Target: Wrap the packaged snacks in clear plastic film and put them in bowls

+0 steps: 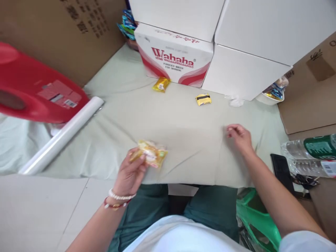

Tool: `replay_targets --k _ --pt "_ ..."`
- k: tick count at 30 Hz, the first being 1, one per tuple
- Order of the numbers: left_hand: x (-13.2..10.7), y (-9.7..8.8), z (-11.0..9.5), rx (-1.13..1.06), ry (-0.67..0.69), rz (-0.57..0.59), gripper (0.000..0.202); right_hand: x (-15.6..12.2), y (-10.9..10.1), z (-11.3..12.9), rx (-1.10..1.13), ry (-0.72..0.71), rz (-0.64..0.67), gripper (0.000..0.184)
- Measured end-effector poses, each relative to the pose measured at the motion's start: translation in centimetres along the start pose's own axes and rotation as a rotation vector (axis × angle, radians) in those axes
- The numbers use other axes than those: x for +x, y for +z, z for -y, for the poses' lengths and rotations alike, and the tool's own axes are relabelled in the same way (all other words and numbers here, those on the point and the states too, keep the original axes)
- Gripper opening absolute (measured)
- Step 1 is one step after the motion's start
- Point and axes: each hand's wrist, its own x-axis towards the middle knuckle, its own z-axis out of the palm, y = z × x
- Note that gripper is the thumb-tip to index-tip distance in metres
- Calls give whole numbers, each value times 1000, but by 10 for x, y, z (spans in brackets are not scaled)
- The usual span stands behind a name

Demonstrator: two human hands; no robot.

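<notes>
Low over the front of the cloth-covered table, my left hand [133, 172] pinches a yellow and clear snack packet [152, 154] at its left end. The packet is slightly blurred, so its print cannot be read. My right hand [240, 138] hovers over the right part of the table with its fingers curled in, and nothing shows between them. Farther back lie a small yellow packet with a black strip [203, 99] and an orange-yellow packet [161, 84], the latter close against the Wahaha box [174, 57]. A crumpled clear wrapper [236, 101] is to their right.
White boxes [252, 66] are stacked along the back. On the left are a red plastic container [39, 87] and a white roll [63, 134]. A white bowl of packets [271, 98], plastic bottles [319, 147], a black phone [282, 171] and a green stool [258, 217] occupy the right.
</notes>
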Motion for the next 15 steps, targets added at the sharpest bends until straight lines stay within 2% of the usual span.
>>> replay_targets --k 3,4,6,8,10,12,15 --pt "-15 28 8 -67 -159 221 49 -74 46 60 247 -11 465 45" --pt "-22 36 12 -72 -198 284 50 -95 60 74 322 -12 579 54" --pt "-34 47 23 -47 -242 387 51 -131 82 94 415 -2 658 66" --pt "-44 51 35 36 -223 455 50 -157 98 100 438 12 633 67" --pt "-50 50 47 200 -135 492 48 -171 105 95 444 43 573 62" --pt "-49 42 54 439 42 467 49 -172 101 82 438 91 485 58" --pt "-33 14 50 788 411 299 51 -144 75 54 354 157 229 53"
